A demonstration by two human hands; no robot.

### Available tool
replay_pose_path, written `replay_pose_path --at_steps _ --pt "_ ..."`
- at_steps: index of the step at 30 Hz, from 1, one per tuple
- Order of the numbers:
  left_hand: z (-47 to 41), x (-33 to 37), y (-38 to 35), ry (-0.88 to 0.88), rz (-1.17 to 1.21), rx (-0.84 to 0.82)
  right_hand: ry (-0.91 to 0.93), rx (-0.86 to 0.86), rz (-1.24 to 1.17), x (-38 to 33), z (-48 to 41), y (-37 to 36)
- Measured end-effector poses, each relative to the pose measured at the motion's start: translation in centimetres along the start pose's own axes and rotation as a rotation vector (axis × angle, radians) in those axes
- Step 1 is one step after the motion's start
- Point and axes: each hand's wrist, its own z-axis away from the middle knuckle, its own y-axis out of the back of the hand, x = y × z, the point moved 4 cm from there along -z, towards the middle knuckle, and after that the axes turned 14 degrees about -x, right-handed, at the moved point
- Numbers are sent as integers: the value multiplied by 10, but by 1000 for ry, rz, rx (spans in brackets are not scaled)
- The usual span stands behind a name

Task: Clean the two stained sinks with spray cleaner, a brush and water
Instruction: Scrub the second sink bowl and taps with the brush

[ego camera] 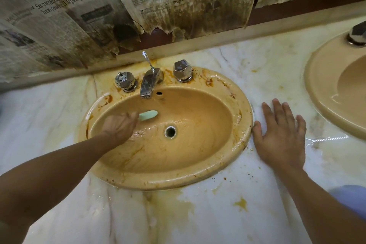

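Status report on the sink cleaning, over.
Left hand grips brush inside sink. Right hand flat on counter. Brown stains on rim; nothing blocking.

near sink [208,144] bowl: right half and front wall open, drain [170,131] uncovered. left rear of bowl taken by the left hand [120,127] gripping a green brush [149,115], brush head just below the spout [149,85]. back rim crowded: left knob [125,81], spout with lift rod [147,59], right knob [182,70], only narrow gaps between. right hand [281,134] lies flat on the table [257,194], taking most of the strip between the near sink's rim and the second sink [324,109]. table in front of the sink is open. torn newspaper [79,16] overhangs the ledge [217,34] behind the knobs
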Motion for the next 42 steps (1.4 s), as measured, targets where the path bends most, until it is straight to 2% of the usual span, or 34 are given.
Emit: replay_pose_path --at_steps 3,6,8,14,17,22,27,32,33,36,37,40,42 --pt "5 -3 12 47 53 159 -3 -13 -2 0 -1 0" --pt "12 1 25 55 205 323 -6 -21 -3 0 0 -1" --pt "16 3 28 69 236 347 -4 -23 -1 0 1 -1" --pt "11 5 19 -11 302 232 -8 -18 -2 -1 1 -1" --pt "11 -2 27 -33 394 374 -8 -22 -1 0 1 -1" --pt "18 -8 37 -140 382 590 -8 -22 -7 1 0 -1" --pt "21 -24 7 -75 314 470 -11 -29 -11 1 -1 -2" --pt "30 -23 41 -92 332 666 -12 -29 -13 2 -1 -3" --pt "29 -26 39 -78 325 617 -8 -30 -14 1 -1 -2" --pt "25 -37 22 69 298 308 -10 -33 -12 1 -1 -3" --pt "26 -35 20 62 279 294 -12 -35 -11 2 -1 -3" --pt "27 -23 35 -103 178 497 -6 -33 -17 1 0 -2" --pt "24 -24 53 -142 98 608 -4 -27 -20 2 0 -2"
